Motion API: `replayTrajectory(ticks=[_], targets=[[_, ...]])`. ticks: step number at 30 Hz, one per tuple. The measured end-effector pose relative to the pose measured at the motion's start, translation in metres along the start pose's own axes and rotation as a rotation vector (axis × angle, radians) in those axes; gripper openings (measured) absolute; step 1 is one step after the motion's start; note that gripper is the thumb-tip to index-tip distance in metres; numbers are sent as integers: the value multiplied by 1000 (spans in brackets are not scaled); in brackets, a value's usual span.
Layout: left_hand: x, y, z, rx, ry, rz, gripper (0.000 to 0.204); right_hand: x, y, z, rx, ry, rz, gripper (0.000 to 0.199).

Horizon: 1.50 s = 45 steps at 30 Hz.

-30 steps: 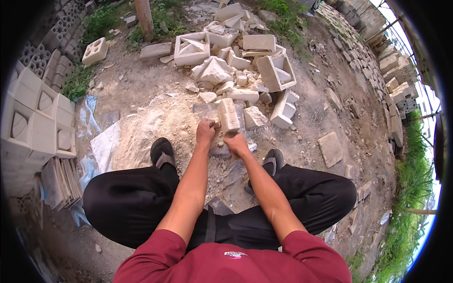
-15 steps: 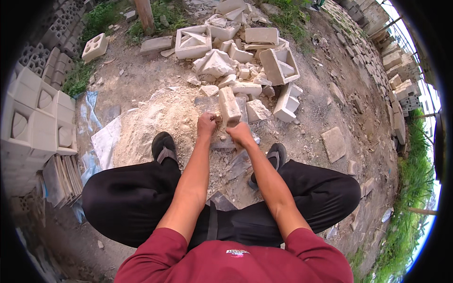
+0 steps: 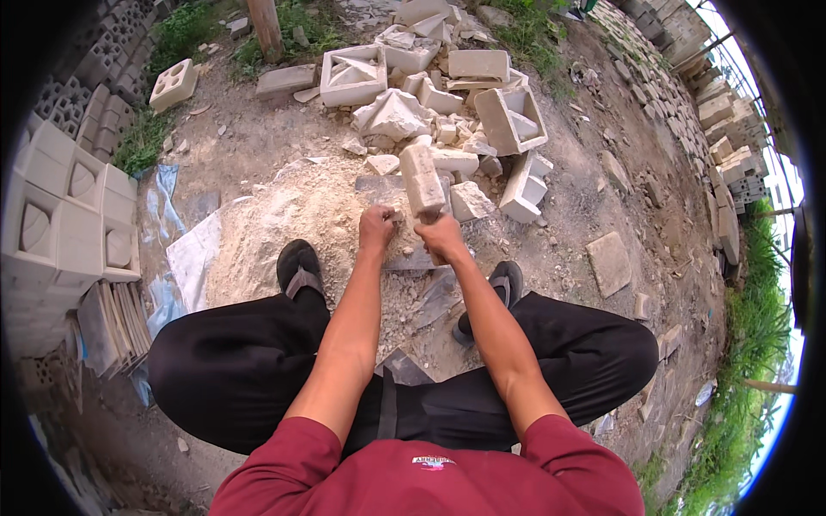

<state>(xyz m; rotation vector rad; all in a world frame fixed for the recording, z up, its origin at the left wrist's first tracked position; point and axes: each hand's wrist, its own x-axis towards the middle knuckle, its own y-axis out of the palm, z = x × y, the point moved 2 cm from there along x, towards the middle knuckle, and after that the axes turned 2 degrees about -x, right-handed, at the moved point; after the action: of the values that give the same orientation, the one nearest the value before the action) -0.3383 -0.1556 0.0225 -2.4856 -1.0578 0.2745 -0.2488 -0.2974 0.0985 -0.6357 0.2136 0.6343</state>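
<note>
My right hand [image 3: 441,236] is closed round the handle of a dusty mallet [image 3: 421,179] with a long, blocky, pale head. The head is held up over a flat grey slab [image 3: 404,260], hiding part of it. Just left of the mallet, my left hand [image 3: 377,229] is closed with its fingers pinched on a small broken chunk [image 3: 396,216] at the slab. Much of that chunk is covered by the fingers. A mound of crushed pale rubble [image 3: 284,224] lies beside the slab, to the left of my left hand.
Broken pale blocks [image 3: 391,116] are heaped beyond the slab. Stacked hollow blocks [image 3: 77,206] and leaning thin tiles [image 3: 116,322] stand at the left. A white sheet [image 3: 194,258] lies by the rubble mound. A flat square slab [image 3: 608,263] rests on the dirt at the right.
The mallet has risen and tipped back toward me, its head higher above the slab, and my right hand has lifted slightly. My left hand has stayed almost in place.
</note>
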Motion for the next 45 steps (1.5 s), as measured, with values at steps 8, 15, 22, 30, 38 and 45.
replayTrajectory(ticks=[8,15,22,30,38,45], targets=[[6,8,-9,-67,-5,-29,13,-17,29,-38,-108,-158,-220,40],[0,5,-14,43,-30,68,11,5,-2,-10,146,-133,-91,39],[4,6,-7,-13,-14,-32,14,-14,24,-32,-231,-34,-61,52],[-2,1,-14,36,-62,60,16,5,13,-3,49,-168,-151,38],[6,3,-17,-50,-122,68,18,9,-3,-28,-278,73,136,47],[13,-8,12,-34,117,73,15,-2,11,12,-54,-365,-260,35]])
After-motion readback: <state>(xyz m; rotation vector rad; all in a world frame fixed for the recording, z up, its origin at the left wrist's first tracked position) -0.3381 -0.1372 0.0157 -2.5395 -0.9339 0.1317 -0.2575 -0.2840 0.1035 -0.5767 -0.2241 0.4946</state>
